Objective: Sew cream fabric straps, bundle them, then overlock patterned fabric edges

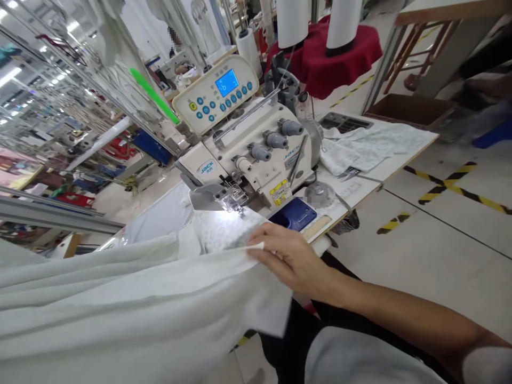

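Observation:
My right hand (294,258) pinches the edge of a large white fabric piece (168,304) between thumb and fingers, just in front of the sewing machine. The fabric stretches in long folds to the left edge of the view. A pale patterned fabric (222,229) lies under the lit needle area of the white Jack overlock machine (256,154), close to my fingertips. How the two fabrics join is hard to make out. My left hand does not show.
A control panel (216,93) with a blue screen tops the machine. Patterned cloth (372,146) and thread snips (350,172) lie on the table's right part. Behind stand white thread cones (342,24) over red cloth (360,58). A cardboard box (410,111) sits on the floor.

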A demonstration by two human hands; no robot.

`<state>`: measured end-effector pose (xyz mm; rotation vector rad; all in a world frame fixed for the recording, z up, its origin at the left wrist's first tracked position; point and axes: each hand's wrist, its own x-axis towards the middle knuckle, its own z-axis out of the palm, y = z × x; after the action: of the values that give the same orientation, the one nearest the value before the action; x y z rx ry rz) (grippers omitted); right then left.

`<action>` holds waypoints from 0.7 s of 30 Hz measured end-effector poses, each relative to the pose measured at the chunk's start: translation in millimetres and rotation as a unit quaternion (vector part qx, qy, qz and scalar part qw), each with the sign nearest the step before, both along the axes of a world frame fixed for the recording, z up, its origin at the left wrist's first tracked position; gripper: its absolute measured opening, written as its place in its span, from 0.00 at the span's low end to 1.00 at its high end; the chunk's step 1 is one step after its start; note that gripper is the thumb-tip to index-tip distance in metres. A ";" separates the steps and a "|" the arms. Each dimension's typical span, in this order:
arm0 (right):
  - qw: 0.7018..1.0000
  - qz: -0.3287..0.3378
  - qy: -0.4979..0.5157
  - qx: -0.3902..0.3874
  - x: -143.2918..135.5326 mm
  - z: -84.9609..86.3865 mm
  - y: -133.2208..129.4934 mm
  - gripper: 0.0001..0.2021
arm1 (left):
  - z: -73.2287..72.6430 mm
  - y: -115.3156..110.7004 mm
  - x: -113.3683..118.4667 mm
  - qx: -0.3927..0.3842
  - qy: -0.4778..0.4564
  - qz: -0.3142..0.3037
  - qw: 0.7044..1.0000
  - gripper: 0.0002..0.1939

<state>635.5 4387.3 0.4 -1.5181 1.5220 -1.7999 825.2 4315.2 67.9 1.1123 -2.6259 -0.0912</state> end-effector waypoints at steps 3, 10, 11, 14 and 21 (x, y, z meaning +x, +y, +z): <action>0.995 0.056 -0.038 -0.069 23.9 6.5 1.4 0.09 | 14.9 -15.3 2.5 -0.036 0.013 -0.142 0.989 0.08; 0.981 0.061 -0.075 0.171 26.3 -39.4 12.3 0.07 | 23.1 -102.7 -5.1 -0.170 -0.031 -0.251 0.953 0.04; 0.981 0.033 -0.066 0.181 21.6 -44.2 11.7 0.09 | 19.2 -106.0 -8.2 -0.217 -0.022 -0.190 0.957 0.05; 0.990 -0.038 -0.051 0.129 13.6 -42.4 6.8 0.11 | 3.5 -88.7 -27.1 -0.222 -0.001 -0.160 0.962 0.18; 0.989 -0.061 -0.127 0.041 21.8 -28.0 0.4 0.06 | -16.7 -40.2 -72.6 0.166 0.080 -0.252 0.950 0.09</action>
<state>657.3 4387.7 -27.5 -1.1296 1.5682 -1.8895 752.6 4275.0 51.2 0.4585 -2.7374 -0.7171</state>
